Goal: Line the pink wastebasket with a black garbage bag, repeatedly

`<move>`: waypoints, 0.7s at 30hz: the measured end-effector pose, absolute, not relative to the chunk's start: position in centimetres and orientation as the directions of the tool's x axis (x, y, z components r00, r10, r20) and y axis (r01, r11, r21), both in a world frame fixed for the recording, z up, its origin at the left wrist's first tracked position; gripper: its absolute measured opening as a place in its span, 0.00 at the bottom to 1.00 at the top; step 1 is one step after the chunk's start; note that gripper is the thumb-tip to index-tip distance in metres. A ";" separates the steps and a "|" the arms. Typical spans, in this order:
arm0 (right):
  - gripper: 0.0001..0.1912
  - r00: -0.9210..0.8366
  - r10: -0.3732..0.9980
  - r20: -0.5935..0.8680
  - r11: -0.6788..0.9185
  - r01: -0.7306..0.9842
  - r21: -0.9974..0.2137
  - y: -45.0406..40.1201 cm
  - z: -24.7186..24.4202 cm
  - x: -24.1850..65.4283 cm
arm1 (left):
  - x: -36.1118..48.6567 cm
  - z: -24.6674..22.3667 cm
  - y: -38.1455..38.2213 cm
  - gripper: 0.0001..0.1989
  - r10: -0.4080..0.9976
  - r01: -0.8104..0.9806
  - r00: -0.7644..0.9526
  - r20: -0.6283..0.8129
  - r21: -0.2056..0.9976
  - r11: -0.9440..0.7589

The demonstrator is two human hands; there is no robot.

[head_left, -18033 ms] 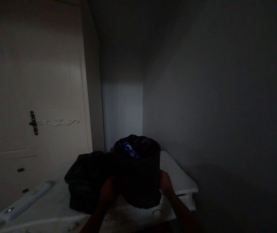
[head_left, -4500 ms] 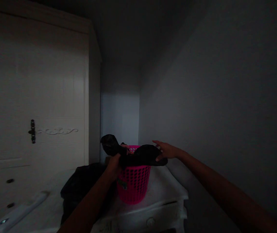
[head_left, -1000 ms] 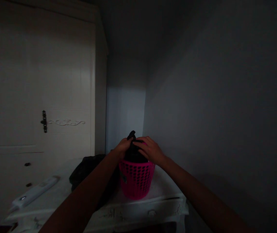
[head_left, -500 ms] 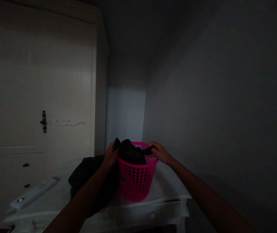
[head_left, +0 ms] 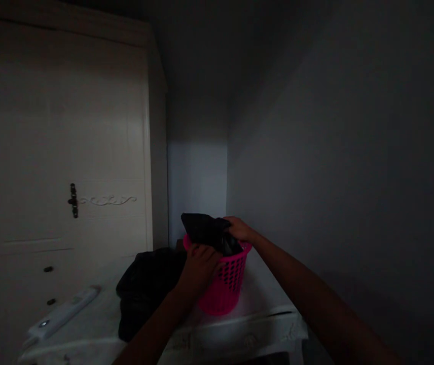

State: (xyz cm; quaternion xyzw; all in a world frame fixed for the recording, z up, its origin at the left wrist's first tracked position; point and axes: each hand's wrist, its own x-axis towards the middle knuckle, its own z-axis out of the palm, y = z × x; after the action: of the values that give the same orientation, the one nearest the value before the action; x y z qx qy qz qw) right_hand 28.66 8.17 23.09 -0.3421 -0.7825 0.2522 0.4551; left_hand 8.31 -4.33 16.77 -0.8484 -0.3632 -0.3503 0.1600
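A pink plastic basket [head_left: 220,296] with a perforated wall stands upright on the white dresser. In its mouth is a black plastic bag [head_left: 205,228], its upper edge rising above the rim. My left hand [head_left: 202,266] is closed at the front rim, fingers curled over the bag's near edge; the fingertips are partly hidden. At the right side of the rim, my right hand [head_left: 240,230] pinches the bag. Left of the basket lies a dark, bulky black bundle [head_left: 144,284], partly behind my left forearm; its kind is too dark to make out.
A long white object like a power strip [head_left: 65,312] lies on the left of the white dresser top [head_left: 99,324]. Behind stands a tall white wardrobe [head_left: 110,126] with dark handles. A grey wall [head_left: 334,177] runs along the right. The room is dim.
My left hand has moved from the basket's left rim to its front. The bag, earlier bunched and stretched between both hands, now stands up wider above the rim. My right hand stays near the right rim.
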 end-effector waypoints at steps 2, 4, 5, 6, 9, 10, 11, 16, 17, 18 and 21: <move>0.13 -0.161 0.771 0.616 0.636 0.215 -0.741 8.5 24.7 30.2 | 8.4 16.3 -3.7 0.10 0.473 0.768 0.489 0.733 -0.104 -0.632; 0.19 0.079 0.759 0.646 0.639 0.103 -0.763 8.6 26.6 31.9 | 8.6 16.2 -3.4 0.10 0.441 0.786 0.503 0.743 -0.181 -0.591; 0.21 0.199 0.733 0.650 0.653 0.060 -0.755 8.6 27.5 32.9 | 8.8 16.2 -3.5 0.09 0.430 0.790 0.507 0.747 -0.202 -0.579; 0.23 0.305 0.692 0.655 0.677 0.041 -0.735 8.4 28.5 33.9 | 8.8 16.1 -3.6 0.09 0.418 0.792 0.504 0.756 -0.211 -0.573; 0.26 0.554 0.419 0.720 0.777 0.191 -0.599 7.6 31.2 37.5 | 8.4 15.2 -4.7 0.13 0.339 0.797 0.442 0.830 -0.191 -0.573; 0.26 0.599 0.315 0.737 0.781 0.279 -0.560 7.2 32.0 38.8 | 7.9 14.5 -5.1 0.15 0.292 0.799 0.408 0.865 -0.182 -0.574; 0.27 0.622 0.225 0.750 0.768 0.361 -0.530 6.7 32.7 40.1 | 7.2 13.5 -5.5 0.18 0.247 0.804 0.365 0.897 -0.171 -0.569; 0.24 0.512 0.171 0.842 0.616 0.611 -0.497 4.9 32.0 45.7 | 2.1 7.1 -6.1 0.19 0.403 0.914 0.070 0.912 0.103 -0.393; 0.22 0.469 0.240 0.850 0.575 0.636 -0.514 4.9 30.9 46.5 | 1.0 6.0 -5.9 0.21 0.514 0.934 0.002 0.858 0.182 -0.306; 0.21 0.430 0.323 0.843 0.529 0.657 -0.537 4.9 29.5 47.1 | -0.2 5.0 -5.7 0.24 0.626 0.948 -0.058 0.778 0.239 -0.209; 0.18 0.333 0.566 0.754 0.377 0.709 -0.596 5.6 24.2 48.5 | -3.2 3.3 -5.0 0.27 0.862 0.963 -0.111 0.494 0.269 -0.030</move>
State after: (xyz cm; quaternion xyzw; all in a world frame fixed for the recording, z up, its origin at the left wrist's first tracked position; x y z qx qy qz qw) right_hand 48.46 5.61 24.17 -0.5548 -0.5745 -0.0596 0.5989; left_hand -3.20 -5.00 3.31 -0.6607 -0.6906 -0.2803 0.0897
